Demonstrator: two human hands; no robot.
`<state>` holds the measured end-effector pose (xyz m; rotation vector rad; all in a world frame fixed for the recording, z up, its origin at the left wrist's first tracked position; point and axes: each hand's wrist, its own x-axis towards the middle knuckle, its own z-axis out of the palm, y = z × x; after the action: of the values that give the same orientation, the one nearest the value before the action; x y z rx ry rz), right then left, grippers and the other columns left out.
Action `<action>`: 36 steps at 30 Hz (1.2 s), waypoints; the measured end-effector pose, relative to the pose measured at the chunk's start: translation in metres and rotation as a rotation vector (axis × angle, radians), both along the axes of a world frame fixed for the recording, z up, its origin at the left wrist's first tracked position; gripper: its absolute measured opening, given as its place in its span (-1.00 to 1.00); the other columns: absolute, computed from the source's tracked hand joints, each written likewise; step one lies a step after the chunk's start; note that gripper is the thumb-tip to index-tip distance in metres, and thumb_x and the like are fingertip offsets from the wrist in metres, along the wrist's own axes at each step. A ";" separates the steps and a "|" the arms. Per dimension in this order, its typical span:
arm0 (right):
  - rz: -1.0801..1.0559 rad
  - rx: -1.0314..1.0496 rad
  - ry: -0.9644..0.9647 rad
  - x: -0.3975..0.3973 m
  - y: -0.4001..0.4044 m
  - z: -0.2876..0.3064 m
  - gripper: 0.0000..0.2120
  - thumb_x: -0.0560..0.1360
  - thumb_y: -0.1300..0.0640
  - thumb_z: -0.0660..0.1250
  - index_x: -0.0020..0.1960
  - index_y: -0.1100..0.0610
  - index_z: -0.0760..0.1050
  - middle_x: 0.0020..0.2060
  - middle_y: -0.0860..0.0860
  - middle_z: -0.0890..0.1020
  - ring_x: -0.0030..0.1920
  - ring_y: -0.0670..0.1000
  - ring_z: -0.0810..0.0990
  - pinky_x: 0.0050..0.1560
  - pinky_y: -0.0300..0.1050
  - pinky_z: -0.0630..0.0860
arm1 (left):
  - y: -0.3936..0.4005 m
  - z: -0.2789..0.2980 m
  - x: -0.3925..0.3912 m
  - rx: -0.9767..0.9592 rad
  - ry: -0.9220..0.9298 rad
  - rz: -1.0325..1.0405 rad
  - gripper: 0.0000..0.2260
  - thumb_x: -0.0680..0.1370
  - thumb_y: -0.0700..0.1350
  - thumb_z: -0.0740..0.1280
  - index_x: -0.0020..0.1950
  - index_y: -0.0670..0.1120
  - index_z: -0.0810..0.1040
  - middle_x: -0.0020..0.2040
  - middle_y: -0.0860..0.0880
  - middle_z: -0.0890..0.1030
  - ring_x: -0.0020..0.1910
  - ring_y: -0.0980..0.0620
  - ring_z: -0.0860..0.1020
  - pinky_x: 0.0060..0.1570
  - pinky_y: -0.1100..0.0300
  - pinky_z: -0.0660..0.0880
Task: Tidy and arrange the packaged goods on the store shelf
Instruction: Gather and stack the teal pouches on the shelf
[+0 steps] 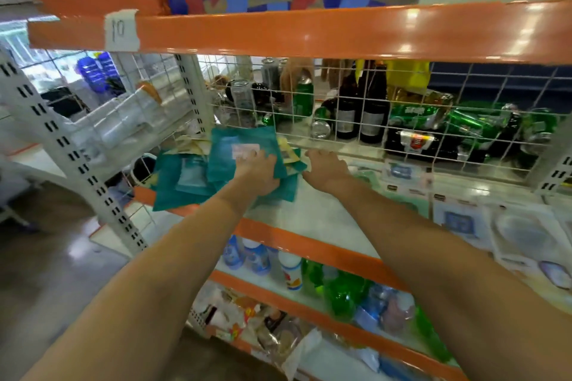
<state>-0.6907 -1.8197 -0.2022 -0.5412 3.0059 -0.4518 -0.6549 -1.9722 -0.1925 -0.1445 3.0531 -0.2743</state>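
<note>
Several flat teal packets (pixel 185 176) lie in a loose pile at the left end of the white shelf board (pixel 315 213). My left hand (pixel 258 173) grips the right edge of one teal packet (pixel 241 151) that stands tilted against the wire mesh. Just to the right, my right hand (pixel 325 167) reaches into the same pile, its fingers curled down over the packets' right edge by the mesh; what it holds is hidden. White and blue packaged goods (pixel 458 223) lie flat further right on the same shelf.
A white wire mesh (pixel 371 120) backs the shelf, with bottles and green cans behind it. An orange beam (pixel 309 34) runs overhead, and a perforated white upright (pixel 62 139) stands at left. Lower shelves hold bottles (pixel 291 272) and snack packs (pixel 266 328).
</note>
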 end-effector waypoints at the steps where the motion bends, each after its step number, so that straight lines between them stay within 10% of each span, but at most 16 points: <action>1: -0.001 -0.002 -0.006 0.000 -0.007 -0.002 -0.53 0.56 0.05 0.19 0.45 0.09 0.24 0.38 0.12 0.35 0.38 0.16 0.31 0.29 0.06 0.32 | -0.009 -0.004 -0.001 -0.001 -0.009 0.005 -0.45 0.56 0.10 0.22 0.50 -0.06 0.19 0.46 -0.17 0.23 0.45 -0.19 0.20 0.37 -0.18 0.20; 11: -0.055 0.052 -0.035 -0.009 -0.045 -0.018 -0.53 0.57 0.10 0.16 0.45 0.12 0.22 0.36 0.14 0.36 0.35 0.17 0.33 0.27 0.06 0.34 | -0.055 -0.028 -0.020 0.092 -0.096 0.000 -0.27 0.54 0.17 0.24 0.57 -0.01 -0.07 0.56 -0.22 -0.13 0.54 -0.25 -0.12 0.45 -0.22 -0.04; 36: 0.020 0.059 -0.018 -0.026 -0.023 -0.022 -0.54 0.57 0.00 0.19 0.40 0.17 0.29 0.30 0.16 0.42 0.32 0.18 0.37 0.23 0.07 0.37 | -0.028 -0.049 -0.011 -0.138 0.008 -0.069 -0.46 0.62 0.03 0.09 0.51 -0.21 0.07 0.50 -0.26 0.14 0.48 -0.29 0.14 0.40 -0.23 0.13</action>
<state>-0.7170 -1.8430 -0.2237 -0.5587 2.9829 -0.3641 -0.6655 -2.0005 -0.2414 -0.0483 3.0503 -0.4897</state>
